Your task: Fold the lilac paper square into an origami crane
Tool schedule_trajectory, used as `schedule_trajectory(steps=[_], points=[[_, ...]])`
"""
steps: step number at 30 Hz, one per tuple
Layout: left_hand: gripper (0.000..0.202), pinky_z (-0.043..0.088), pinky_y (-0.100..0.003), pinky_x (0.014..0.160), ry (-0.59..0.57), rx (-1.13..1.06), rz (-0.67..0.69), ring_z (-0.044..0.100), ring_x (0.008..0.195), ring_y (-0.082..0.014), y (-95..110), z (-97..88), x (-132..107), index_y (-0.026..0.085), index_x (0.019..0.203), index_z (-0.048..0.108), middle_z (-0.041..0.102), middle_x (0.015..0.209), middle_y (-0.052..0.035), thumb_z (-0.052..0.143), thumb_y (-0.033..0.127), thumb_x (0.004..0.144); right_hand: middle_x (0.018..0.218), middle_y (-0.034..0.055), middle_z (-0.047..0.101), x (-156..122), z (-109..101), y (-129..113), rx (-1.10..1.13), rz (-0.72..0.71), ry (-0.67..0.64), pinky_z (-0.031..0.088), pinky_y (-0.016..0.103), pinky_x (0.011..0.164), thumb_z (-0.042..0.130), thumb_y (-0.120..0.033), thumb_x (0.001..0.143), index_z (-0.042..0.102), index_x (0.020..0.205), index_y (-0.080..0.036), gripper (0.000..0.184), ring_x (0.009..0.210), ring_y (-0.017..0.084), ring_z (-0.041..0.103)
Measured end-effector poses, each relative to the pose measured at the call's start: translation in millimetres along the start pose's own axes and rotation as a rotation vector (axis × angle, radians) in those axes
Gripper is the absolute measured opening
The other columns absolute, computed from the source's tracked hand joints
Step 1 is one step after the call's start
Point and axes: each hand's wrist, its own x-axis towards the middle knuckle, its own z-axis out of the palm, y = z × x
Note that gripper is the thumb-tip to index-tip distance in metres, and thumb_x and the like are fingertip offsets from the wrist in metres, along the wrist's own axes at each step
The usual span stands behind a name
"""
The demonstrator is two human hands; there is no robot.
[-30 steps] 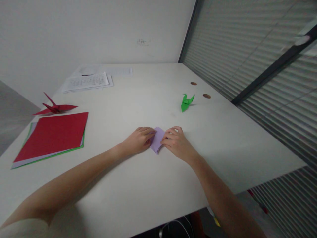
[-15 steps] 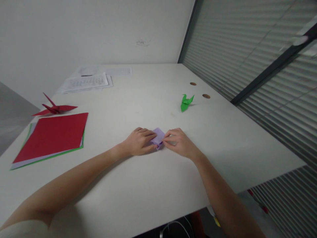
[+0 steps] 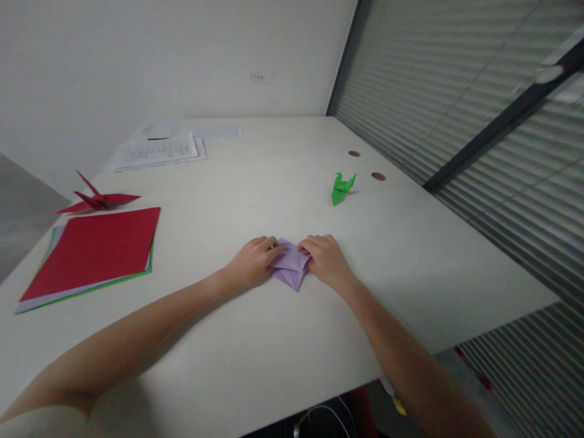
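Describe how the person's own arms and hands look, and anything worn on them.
The left hand and right hand are both ungloved, with no ring that I can make out. The left forearm and right forearm are bare, with no watch or band visible. A pale, plain sleeve ends near the left elbow; no right sleeve is in view.

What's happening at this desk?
A person holds a small, partly folded purple paper on the white table, left hand at its left side and right hand at its right. Creases show, and one pointed corner faces the person. Beyond the right hand stands a folded green paper bird. Off to the left, a folded red paper bird sits behind a stack of coloured sheets, red on top.
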Motion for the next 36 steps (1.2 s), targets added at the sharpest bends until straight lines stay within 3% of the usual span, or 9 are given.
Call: schedule_trajectory(steps=[3, 6, 9, 11, 14, 18, 24, 29, 36], points=[[0.049, 0.051, -0.043, 0.089, 0.012, -0.083, 0.035, 0.06, 0.098, -0.0246, 1.9, -2.3, -0.8, 0.017, 0.134, 0.052, 0.058, 0.12, -0.0154, 0.057, 0.026, 0.087, 0.083, 0.0047, 0.066, 0.9, 3.7, 3.2, -0.059, -0.009, 0.059, 0.035, 0.035, 0.076, 0.057, -0.001, 0.078, 0.061, 0.084, -0.019, 0.02, 0.082, 0.022, 0.057], [0.049, 0.045, -0.05, 0.097, 0.07, -0.31, 0.05, 0.056, 0.11, -0.0282, -1.0, -6.4, 0.8, 0.018, 0.136, 0.052, 0.054, 0.129, -0.0178, 0.044, 0.044, 0.095, 0.086, 0.0063, 0.064, 1.4, 3.8, 6.4, -0.022, -0.043, 0.129, 0.038, 0.035, 0.077, 0.054, 0.0, 0.078, 0.061, 0.086, -0.02, 0.022, 0.085, 0.023, 0.055], [0.054, 0.041, -0.05, 0.104, 0.209, -0.624, -0.15, 0.053, 0.118, -0.0278, -7.3, -8.3, 5.4, 0.016, 0.127, 0.06, 0.055, 0.127, -0.0181, 0.028, 0.049, 0.1, 0.088, 0.0065, 0.062, 0.8, 2.5, 8.9, 0.122, -0.101, 0.192, 0.043, 0.035, 0.078, 0.048, 0.002, 0.079, 0.06, 0.087, -0.021, 0.027, 0.086, 0.022, 0.055], [0.055, 0.04, -0.049, 0.106, 0.258, -0.831, -0.337, 0.051, 0.122, -0.0284, -10.5, -7.8, 9.5, 0.016, 0.124, 0.062, 0.054, 0.13, -0.0171, 0.032, 0.053, 0.098, 0.09, 0.0064, 0.06, -0.2, 1.4, 9.3, 0.254, -0.144, 0.23, 0.046, 0.034, 0.077, 0.046, 0.0, 0.082, 0.059, 0.089, -0.021, 0.026, 0.087, 0.021, 0.056], [0.055, 0.04, -0.048, 0.106, 0.199, -1.288, -0.465, 0.046, 0.13, -0.0306, -9.6, -5.9, 14.5, 0.02, 0.132, 0.057, 0.048, 0.143, -0.0149, 0.042, 0.058, 0.094, 0.092, 0.0067, 0.059, -2.0, -0.5, 6.9, 0.44, -0.196, 0.285, 0.049, 0.033, 0.075, 0.05, -0.009, 0.088, 0.057, 0.091, -0.022, 0.016, 0.088, 0.02, 0.059], [0.059, 0.044, -0.048, 0.104, 0.046, -1.734, -0.442, 0.052, 0.127, -0.0335, 1.4, -6.7, 15.5, 0.019, 0.131, 0.057, 0.047, 0.146, -0.0166, 0.061, 0.055, 0.085, 0.095, 0.0071, 0.062, -3.3, -2.6, -0.9, 0.604, -0.21, 0.338, 0.05, 0.036, 0.077, 0.055, -0.023, 0.091, 0.056, 0.092, -0.024, 0.002, 0.09, 0.021, 0.061], [0.04, 0.049, -0.044, 0.098, 0.073, -1.75, -0.421, 0.06, 0.117, -0.029, 15.1, -9.3, 12.6, 0.017, 0.115, 0.067, 0.062, 0.13, -0.0154, 0.064, 0.046, 0.087, 0.093, 0.0082, 0.064, -4.9, -2.8, -8.2, 0.53, -0.136, 0.372, 0.046, 0.042, 0.081, 0.056, -0.036, 0.089, 0.059, 0.088, -0.025, 0.012, 0.09, 0.024, 0.059], [0.04, 0.053, -0.043, 0.093, 0.073, -1.78, -0.452, 0.066, 0.106, -0.0264, 16.2, -5.2, 11.9, 0.018, 0.114, 0.067, 0.068, 0.12, -0.0143, 0.065, 0.047, 0.087, 0.091, 0.0064, 0.066, -7.7, -4.4, -11.5, 0.407, -0.108, 0.385, 0.041, 0.044, 0.084, 0.053, -0.033, 0.091, 0.062, 0.082, -0.026, 0.015, 0.09, 0.024, 0.056], [0.04, 0.053, -0.044, 0.093, 0.127, -1.775, -0.441, 0.066, 0.106, -0.026, 19.5, -6.6, 12.0, 0.019, 0.111, 0.067, 0.068, 0.121, -0.0132, 0.065, 0.049, 0.086, 0.079, 0.0056, 0.063, -8.4, -2.0, -11.4, 0.36, -0.098, 0.602, 0.04, 0.043, 0.076, 0.053, -0.036, 0.09, 0.061, 0.079, -0.025, 0.017, 0.079, 0.023, 0.054]])
